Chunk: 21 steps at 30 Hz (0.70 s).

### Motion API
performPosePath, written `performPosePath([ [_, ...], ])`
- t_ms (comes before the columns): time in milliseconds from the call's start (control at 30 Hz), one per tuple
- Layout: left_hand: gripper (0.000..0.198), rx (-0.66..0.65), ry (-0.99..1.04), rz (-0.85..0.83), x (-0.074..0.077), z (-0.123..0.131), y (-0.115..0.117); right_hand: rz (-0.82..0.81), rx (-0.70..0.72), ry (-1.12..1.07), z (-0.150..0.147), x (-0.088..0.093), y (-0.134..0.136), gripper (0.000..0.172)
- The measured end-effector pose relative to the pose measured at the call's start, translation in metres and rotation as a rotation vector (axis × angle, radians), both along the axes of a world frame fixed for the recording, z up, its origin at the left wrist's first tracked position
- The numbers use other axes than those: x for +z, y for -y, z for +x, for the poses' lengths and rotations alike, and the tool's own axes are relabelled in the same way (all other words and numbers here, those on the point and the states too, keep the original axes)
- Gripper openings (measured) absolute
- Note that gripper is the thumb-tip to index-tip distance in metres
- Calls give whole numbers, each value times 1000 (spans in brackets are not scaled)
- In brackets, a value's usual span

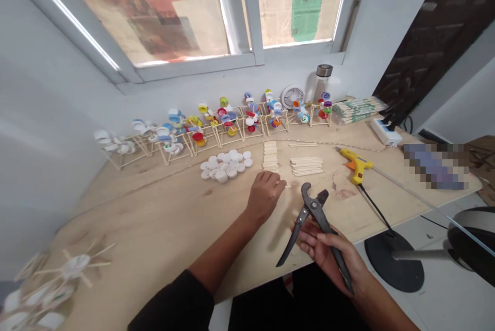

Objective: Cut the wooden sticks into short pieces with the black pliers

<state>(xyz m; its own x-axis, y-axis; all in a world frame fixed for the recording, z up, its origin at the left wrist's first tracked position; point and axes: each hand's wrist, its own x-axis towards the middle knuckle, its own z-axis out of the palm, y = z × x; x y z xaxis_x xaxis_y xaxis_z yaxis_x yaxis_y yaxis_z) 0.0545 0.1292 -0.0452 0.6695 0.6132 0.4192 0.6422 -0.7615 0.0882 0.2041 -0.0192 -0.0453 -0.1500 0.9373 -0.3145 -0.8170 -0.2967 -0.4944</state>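
My right hand (323, 256) holds a black pipe cutter (315, 206) near the table's front edge. The cutter's jaws are spread, with one handle lying across my palm and the other hanging free to the left. Over the table my left hand (266, 194) is closed, its fingertips around a short pale wooden stick (287, 185) whose end shows. Just beyond that hand lies a column of short cut sticks (270, 154). Longer sticks (306, 166) are stacked to its right. White bottle caps (226, 165) form a cluster on the left.
Stick frames with colourful cap wheels (232, 119) line the wall. Behind them stand a small fan (293, 97) and a glass bottle (322, 83). A yellow glue gun (355, 164), a power strip (386, 131) and bagged sticks (358, 109) lie right. A stick-and-cap wheel (76, 266) rests at left.
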Motion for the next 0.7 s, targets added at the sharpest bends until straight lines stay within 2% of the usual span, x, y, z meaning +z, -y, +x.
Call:
performPosePath([
  [167, 15, -103, -246, 124, -4, 9, -14, 20, 23, -35, 6, -11, -1, 32],
  [467, 14, -139, -311, 137, -9, 8, -5, 65, 86, -29, 8, -12, -5, 36],
  [567, 13, -38, -287, 126, -6, 0, -7, 79, 104, -22, 9, -13, -5, 38],
  [700, 15, 139, -272, 117, 1, -8, -21, 77, 135, -20, 10, -11, -7, 38],
])
